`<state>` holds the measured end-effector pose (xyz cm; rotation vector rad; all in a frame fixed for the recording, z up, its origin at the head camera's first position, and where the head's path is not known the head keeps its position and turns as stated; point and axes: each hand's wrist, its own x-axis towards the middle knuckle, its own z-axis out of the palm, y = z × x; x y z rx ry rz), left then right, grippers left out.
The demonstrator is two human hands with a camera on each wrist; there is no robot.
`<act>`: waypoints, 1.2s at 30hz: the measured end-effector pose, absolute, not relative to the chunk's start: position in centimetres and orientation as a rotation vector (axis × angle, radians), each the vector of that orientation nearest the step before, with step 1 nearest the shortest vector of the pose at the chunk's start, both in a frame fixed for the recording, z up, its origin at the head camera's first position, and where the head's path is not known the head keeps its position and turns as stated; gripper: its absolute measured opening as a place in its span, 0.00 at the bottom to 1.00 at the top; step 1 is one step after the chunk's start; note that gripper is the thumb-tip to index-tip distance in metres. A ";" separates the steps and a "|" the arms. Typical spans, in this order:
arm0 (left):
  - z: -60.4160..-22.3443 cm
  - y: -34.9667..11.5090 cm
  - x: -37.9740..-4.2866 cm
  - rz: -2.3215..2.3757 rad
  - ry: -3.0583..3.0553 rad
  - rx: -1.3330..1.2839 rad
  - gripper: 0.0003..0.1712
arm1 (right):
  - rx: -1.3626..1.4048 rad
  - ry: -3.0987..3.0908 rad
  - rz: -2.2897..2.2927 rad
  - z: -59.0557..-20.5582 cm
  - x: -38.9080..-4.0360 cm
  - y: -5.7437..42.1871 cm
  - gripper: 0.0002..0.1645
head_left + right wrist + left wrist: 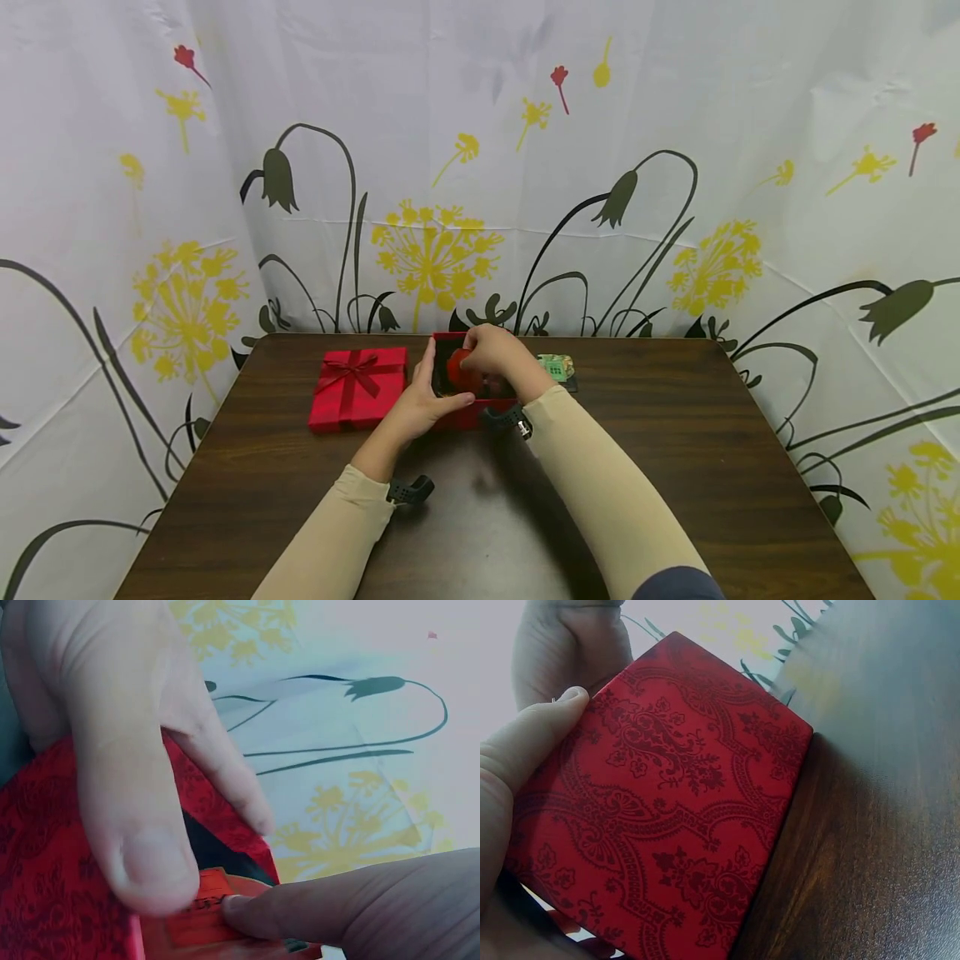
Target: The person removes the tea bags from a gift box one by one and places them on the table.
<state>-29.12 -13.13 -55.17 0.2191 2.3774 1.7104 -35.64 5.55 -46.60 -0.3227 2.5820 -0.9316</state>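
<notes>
A red gift box with a black inside stands near the back edge; its outer wall carries a dark floral pattern. My left hand rests on its front left corner, fingers straight along the left wall, thumb across the front rim. My right hand reaches down into the box, fingers bent, and pinches a red-orange printed packet. In the right wrist view a fingertip presses on that packet, beside the left thumb. The packet's lower part is hidden.
Left of the box lies a red lid with a dark red ribbon bow. A green and gold item on something dark lies to the right, partly behind the right forearm. The wooden table ends at a flowered curtain.
</notes>
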 end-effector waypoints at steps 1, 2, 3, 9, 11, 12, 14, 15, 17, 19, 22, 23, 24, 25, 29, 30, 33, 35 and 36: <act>-55.2 -13.1 -29.1 1.707 2.379 0.219 0.79 | -0.317 2.568 -0.974 -46.5 -35.6 5.7 0.07; -55.2 -13.2 -29.1 1.706 2.381 0.217 0.79 | -0.319 2.563 -1.006 -46.5 -35.5 5.8 0.07; -55.2 -13.1 -29.1 1.705 2.382 0.216 0.79 | -0.325 2.564 -1.029 -46.5 -35.5 5.9 0.07; -55.2 -13.1 -29.2 1.704 2.380 0.208 0.80 | -0.391 2.684 -0.997 -46.6 -35.5 6.5 0.14; -55.3 -13.1 -29.2 1.699 2.383 0.207 0.80 | -0.389 2.706 -1.014 -46.8 -35.5 6.8 0.15; -55.3 -13.1 -29.2 1.698 2.385 0.206 0.80 | -0.379 2.703 -1.040 -46.9 -35.4 6.9 0.15; -55.4 -13.1 -29.2 1.701 2.383 0.205 0.80 | -0.363 2.707 -1.086 -47.0 -35.4 7.2 0.14; -55.4 -13.1 -29.2 1.702 2.384 0.212 0.80 | -0.354 2.709 -1.112 -47.1 -35.3 7.3 0.12; -55.4 -13.1 -29.2 1.717 2.380 0.223 0.80 | -0.353 2.731 -1.140 -47.3 -35.2 7.7 0.08; -55.4 -13.0 -29.3 1.735 2.375 0.227 0.80 | -0.356 2.740 -1.194 -47.4 -35.0 8.0 0.08; -55.3 -12.9 -29.2 1.751 2.369 0.228 0.79 | -0.339 2.718 -1.326 -47.4 -34.6 8.8 0.15; -55.3 -12.9 -29.2 1.751 2.369 0.229 0.79 | -0.326 2.700 -1.385 -47.3 -34.4 9.1 0.15; -55.3 -12.9 -29.2 1.755 2.365 0.223 0.79 | -0.313 2.680 -1.437 -47.2 -34.3 9.5 0.14; -55.3 -12.9 -29.2 1.754 2.363 0.224 0.79 | -0.298 2.666 -1.482 -47.1 -34.1 9.8 0.12; -55.4 -12.8 -29.2 1.741 2.366 0.220 0.78 | -0.257 2.655 -1.564 -46.4 -33.4 11.1 0.05; -55.4 -12.8 -29.3 1.738 2.369 0.216 0.78 | -0.252 2.657 -1.571 -46.3 -33.3 11.3 0.07; -55.3 -12.9 -29.3 1.739 2.374 0.207 0.78 | -0.244 2.675 -1.591 -46.1 -33.1 12.1 0.13; -55.4 -12.9 -29.3 1.738 2.375 0.199 0.78 | -0.243 2.666 -1.639 -46.1 -32.9 12.6 0.15; -55.4 -12.9 -29.2 1.735 2.377 0.197 0.79 | -0.250 2.651 -1.676 -46.1 -32.8 12.8 0.16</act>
